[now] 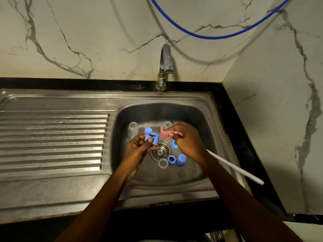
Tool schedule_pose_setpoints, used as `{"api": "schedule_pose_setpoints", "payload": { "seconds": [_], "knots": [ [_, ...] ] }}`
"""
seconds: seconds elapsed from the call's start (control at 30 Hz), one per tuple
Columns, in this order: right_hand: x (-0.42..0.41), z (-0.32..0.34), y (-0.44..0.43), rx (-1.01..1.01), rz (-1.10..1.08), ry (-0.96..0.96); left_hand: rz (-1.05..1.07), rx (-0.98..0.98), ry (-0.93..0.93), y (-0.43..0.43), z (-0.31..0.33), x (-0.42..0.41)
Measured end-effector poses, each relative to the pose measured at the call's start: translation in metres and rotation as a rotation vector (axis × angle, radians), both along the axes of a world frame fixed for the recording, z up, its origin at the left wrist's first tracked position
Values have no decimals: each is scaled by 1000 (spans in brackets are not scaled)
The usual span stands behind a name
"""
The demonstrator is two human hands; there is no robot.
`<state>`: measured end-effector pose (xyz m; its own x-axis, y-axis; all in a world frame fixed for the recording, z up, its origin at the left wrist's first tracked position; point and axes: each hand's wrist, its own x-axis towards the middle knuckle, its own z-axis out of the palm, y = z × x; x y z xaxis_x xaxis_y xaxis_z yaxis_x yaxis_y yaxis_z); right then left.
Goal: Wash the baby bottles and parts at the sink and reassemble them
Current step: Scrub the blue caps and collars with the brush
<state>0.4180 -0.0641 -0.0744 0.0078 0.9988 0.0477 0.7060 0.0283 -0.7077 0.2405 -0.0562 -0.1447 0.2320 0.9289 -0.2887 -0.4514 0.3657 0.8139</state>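
Sink (201, 109) holds two bottles (132, 128) (167, 124), four loose blue parts (148, 130) (174, 144) (171, 159) (181, 159); left fingers (150, 140) pinch a fifth part (153, 137), right fingers (175, 130) grip one brush (232, 167).

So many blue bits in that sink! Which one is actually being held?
The blue cap pinched in the left hand, above the drain; the other blue pieces lie loose on the sink floor.

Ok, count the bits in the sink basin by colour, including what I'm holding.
Blue parts: 5, one held by the left hand
Clear parts: 3
Pink brush: 1, in the right hand
Total: 9
Motion blur makes the blue count approximate.
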Motion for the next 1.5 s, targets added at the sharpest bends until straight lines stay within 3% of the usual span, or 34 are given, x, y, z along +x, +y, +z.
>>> {"api": "schedule_pose_setpoints", "payload": {
  "seconds": [0.3,0.57,0.7,0.97,1.17,1.5],
  "knots": [
    [-2,-41,5,-455,-278,383,-111,38,602,24,-50,-11],
    [3,-62,21,-648,-559,786,-404,99,1288,47,-90,-15],
    [6,-68,21,-643,-613,885,-422,92,1448,57,-99,-14],
    [26,-82,25,-662,-594,786,-308,321,1594,74,-109,-2],
    [40,-94,32,-735,-659,705,-238,132,1571,71,-117,-14],
    [50,-107,28,-732,-654,703,-388,27,1552,70,-124,-13]
  ]
}}
